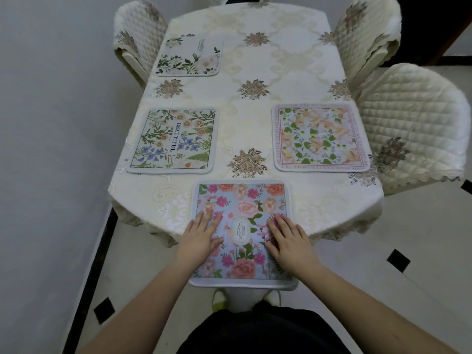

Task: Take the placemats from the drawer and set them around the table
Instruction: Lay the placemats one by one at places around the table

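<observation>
Nearest to us lies the pink rose placemat (244,226), at the middle of the table's (268,67) near edge, its own near border hanging a little past that edge. We judge it is being squared to the seat at this end, which is why both palms press on it rather than grip it.

Going left to right: our left hand (201,238) lies flat on the placemat's left half, fingers spread and extended, clamped on nothing. Our right hand (287,238) rests the same way on its right half, fingers splayed, palm down. The two hands are apart, with the oval label at the mat's middle showing between them.

Farther up, the daisy placemat (173,140) with lettering sits along the table's left edge, and the pale leafy placemat (190,57) lies beyond it toward the far left corner, just beside a quilted chair (135,37). Each seems placed to face a seat. Along the right edge, the peach placemat (320,136) lies in front of the nearer right-hand chair (413,123). The far right part of the table, by the farther right-hand chair (365,29), carries no mat, so we judge one setting may remain. The drawer is out of view.
</observation>
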A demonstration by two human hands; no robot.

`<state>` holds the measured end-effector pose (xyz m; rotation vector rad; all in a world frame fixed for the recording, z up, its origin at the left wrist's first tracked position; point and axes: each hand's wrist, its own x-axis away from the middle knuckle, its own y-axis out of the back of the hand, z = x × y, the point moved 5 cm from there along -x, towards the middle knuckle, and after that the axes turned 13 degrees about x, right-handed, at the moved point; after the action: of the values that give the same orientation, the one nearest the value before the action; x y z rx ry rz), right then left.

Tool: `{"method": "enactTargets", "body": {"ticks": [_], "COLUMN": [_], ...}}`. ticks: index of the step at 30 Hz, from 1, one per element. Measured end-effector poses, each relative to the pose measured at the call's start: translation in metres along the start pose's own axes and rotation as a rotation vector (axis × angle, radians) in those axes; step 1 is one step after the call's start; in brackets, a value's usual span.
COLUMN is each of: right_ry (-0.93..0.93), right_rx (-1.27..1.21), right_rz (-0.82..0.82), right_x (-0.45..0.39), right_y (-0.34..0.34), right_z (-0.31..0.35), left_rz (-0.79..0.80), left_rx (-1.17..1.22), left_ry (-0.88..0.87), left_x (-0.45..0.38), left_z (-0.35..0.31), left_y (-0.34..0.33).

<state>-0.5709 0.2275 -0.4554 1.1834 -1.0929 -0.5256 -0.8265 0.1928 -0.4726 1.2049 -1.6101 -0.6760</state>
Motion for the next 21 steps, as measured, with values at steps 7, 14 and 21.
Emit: {"method": "enactTargets", "body": {"ticks": [7, 14, 21], "right_ry": [-0.011, -0.071, -0.243], "right_rx": [0.025, -0.027, -0.058], "right_rz": [-0.011, -0.056, -0.005], "right_x": [-0.002, 0.000, 0.013], "right_y": [-0.002, -0.004, -0.010], "right_z": [-0.002, -0.003, -0.006], "left_rz": [0.022, 0.017, 0.018], "left_rx": [0.003, 0.023, 0.253], "left_ry": [-0.024, -0.033, 0.219], "left_x": [0.010, 0.024, 0.023], "left_z": [0.003, 0.010, 0.016], "left_y": [0.000, 0.013, 0.019]}}
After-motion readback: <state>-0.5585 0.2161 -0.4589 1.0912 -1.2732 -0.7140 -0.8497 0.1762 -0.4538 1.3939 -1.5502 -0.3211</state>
